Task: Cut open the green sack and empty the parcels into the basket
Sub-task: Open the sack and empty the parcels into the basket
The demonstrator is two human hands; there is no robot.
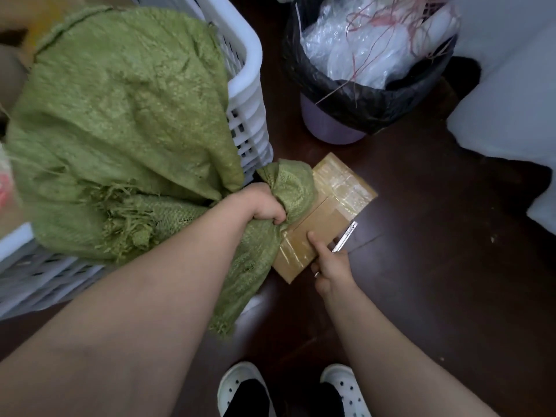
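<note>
Head view: the left hand (264,206) has its fingers clenched on a corner of the green sack (120,130), which drapes over the white basket (246,85) at left. The right hand (331,266) grips a blade (346,236), its forefinger touching a taped cardboard parcel (328,212) on the floor.

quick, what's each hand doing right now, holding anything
Left hand: closed, gripping a bunched corner of the green sack.
Right hand: closed around a small blade, index finger pressing on the cardboard parcel.
</note>
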